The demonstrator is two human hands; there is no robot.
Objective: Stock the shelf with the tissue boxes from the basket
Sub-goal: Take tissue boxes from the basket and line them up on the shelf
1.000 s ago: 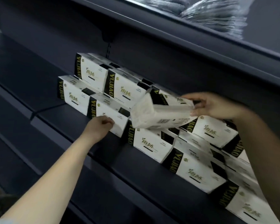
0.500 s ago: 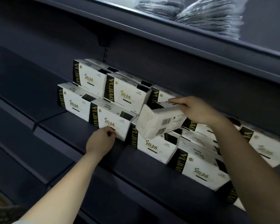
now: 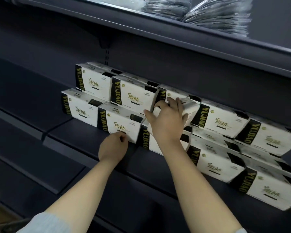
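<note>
Hands at the tissue stack

Right hand (image 3: 166, 118) grasps a white tissue box (image 3: 190, 108), fingers curled over its near end, holding it in the upper row between 2 boxes already placed. Left hand (image 3: 113, 147) rests at the lower front corner of a bottom-row box (image 3: 120, 125), fingers curled against it; whether it pinches the box I cannot tell. Boxes sit in 2 stacked rows on the dark shelf (image 3: 84, 137). Grey wrapped packs (image 3: 215, 15) lie on the shelf above
</note>
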